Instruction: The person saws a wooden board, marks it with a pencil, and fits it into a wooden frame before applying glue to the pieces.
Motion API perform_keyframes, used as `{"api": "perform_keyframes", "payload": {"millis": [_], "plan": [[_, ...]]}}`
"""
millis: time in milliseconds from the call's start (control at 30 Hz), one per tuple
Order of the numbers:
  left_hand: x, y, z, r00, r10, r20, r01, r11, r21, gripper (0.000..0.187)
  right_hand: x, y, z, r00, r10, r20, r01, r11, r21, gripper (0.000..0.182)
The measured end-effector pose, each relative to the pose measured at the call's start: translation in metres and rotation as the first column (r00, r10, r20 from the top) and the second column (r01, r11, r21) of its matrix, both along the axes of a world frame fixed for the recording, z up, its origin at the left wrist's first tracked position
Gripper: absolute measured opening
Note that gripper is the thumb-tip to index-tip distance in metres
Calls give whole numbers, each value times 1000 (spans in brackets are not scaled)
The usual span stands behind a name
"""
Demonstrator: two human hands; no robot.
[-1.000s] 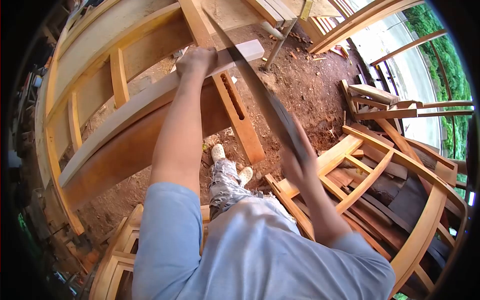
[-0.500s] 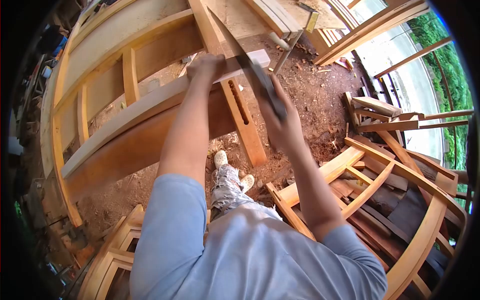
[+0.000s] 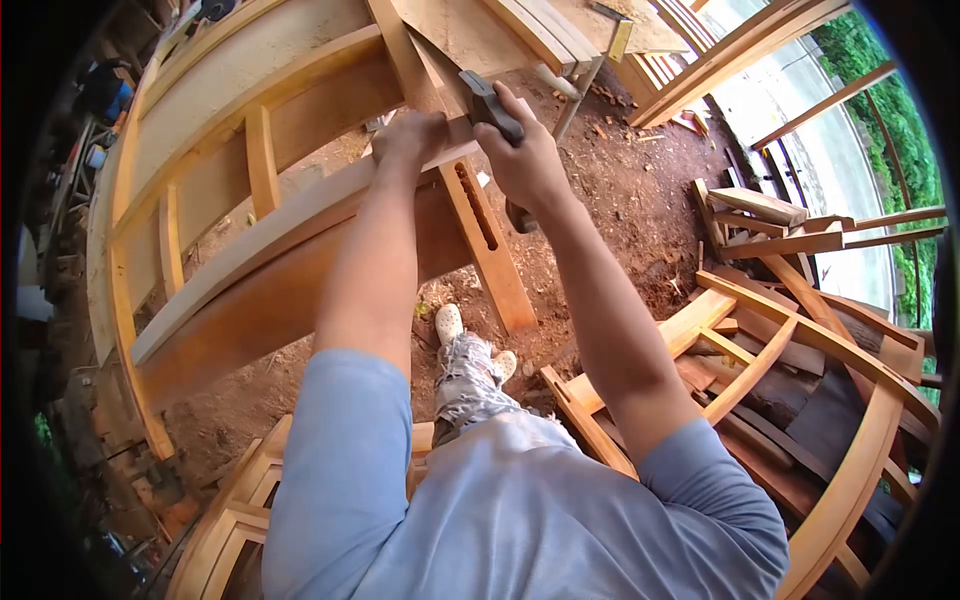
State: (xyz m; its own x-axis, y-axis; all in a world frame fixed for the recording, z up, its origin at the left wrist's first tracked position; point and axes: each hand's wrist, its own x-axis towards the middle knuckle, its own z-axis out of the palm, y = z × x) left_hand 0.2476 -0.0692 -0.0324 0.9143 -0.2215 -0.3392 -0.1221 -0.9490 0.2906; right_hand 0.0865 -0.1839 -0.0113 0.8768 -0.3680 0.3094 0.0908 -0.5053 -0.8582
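Note:
My right hand (image 3: 525, 165) is wrapped round the dark handle of a hand saw (image 3: 488, 105). Its blade points up and away to the left, beyond the end of a long pale board (image 3: 290, 212). Near that end, my left hand (image 3: 410, 145) is closed over the board, close to the saw. Where the blade meets the wood is partly hidden by my hands. Beneath the board lies a wider brown plank, beside a wooden post (image 3: 507, 290) with a long rough slot cut in it.
A large wooden frame (image 3: 262, 160) lies at the left. More frames (image 3: 850, 470) rest on a scrap pile at the lower right. Stacked boards (image 3: 530, 30) stand at the top. Shavings cover the dirt floor (image 3: 630, 220) around my feet.
My right hand has moved up and forward with the saw, so the handle is now near the board's end. The left hand stays on the board.

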Motion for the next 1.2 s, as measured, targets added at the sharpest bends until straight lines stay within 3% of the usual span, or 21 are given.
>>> {"api": "perform_keyframes", "payload": {"millis": [67, 167, 267, 333, 433, 467, 500, 533, 600, 667, 767, 833, 867, 900, 933, 967, 1000, 1067, 1100, 1133, 1200], "plan": [[0, 2, -5, 1000, 12, -23, -13, 1000, -28, 58, -14, 3, 2, 995, 19, -100, -11, 997, 77, 61], [-2, 0, 1, 999, 48, -12, -48, 998, -44, 58, -147, 10, 7, 964, 49, -261, 21, 965, 260, 66], [4, -2, -4, 998, 65, 8, -64, 997, -52, 59, -293, 18, 31, 951, 27, -309, 11, 992, 122, 71], [2, -2, 0, 998, 57, 16, -56, 997, -54, 59, -333, 24, 59, 941, 47, -336, 48, 962, 268, 73], [8, -1, 1, 999, 46, 0, -46, 995, -92, 62, -287, 2, 14, 981, 50, -186, -43, 998, 42, 74], [7, 0, -2, 999, 41, -1, -41, 995, -89, 61, -224, 8, 17, 955, 28, -295, 49, 967, 251, 72], [4, 2, 1, 999, 38, 4, -38, 996, -82, 61, -153, 3, 2, 957, -22, -288, 35, 999, 38, 68], [-1, 3, 6, 1000, 13, -10, -14, 997, -75, 57, -84, 6, 3, 985, 5, -172, 5, 998, 55, 64], [3, 4, 8, 1000, -2, -16, 1, 997, -73, 53, -6, 7, 21, 971, -8, -239, 22, 998, 60, 62], [15, 3, -4, 990, -127, -56, 128, 992, 9, 52, -6, 8, 28, 953, -39, -301, 54, 998, 40, 61], [18, -1, -8, 995, -76, -57, 76, 997, -12, 53, -108, 9, 7, 989, -14, -148, 21, 999, 45, 64], [39, -4, -37, 992, -115, -46, 114, 993, -16, 54, -212, 16, 29, 938, 25, -346, 76, 958, 277, 68], [47, -5, -47, 988, -151, -25, 151, 989, -6, 54, -262, 15, 28, 959, -15, -284, 40, 996, 82, 69], [17, -1, 2, 994, -53, -96, 48, 997, -56, 55, -302, 20, 51, 936, -10, -351, 80, 979, 187, 69], [15, -1, 9, 994, -44, -100, 38, 997, -60, 55, -331, 19, 70, 900, 49, -433, 124, 924, 362, 69], [13, 0, 11, 991, -53, -126, 45, 997, -60, 56, -342, 22, 67, 919, 9, -394, 142, 925, 352, 70], [14, 1, 13, 988, -65, -143, 57, 997, -61, 56, -330, 18, 56, 920, 10, -392, 139, 927, 350, 70], [30, -2, -6, 992, -70, -109, 64, 996, -62, 54, -268, 4, 28, 978, 65, -197, -82, 993, -81, 72], [33, -2, -15, 993, -80, -89, 76, 996, -51, 53, -212, 15, 27, 964, 7, -265, 47, 979, 197, 70], [35, -2, -12, 993, -79, -87, 74, 996, -51, 53, -151, 4, 16, 968, -25, -251, 27, 1000, 3, 67], [35, 1, -4, 928, -298, -226, 315, 948, 43, 54, -59, 8, 17, 972, -16, -233, 43, 993, 114, 65]]}}
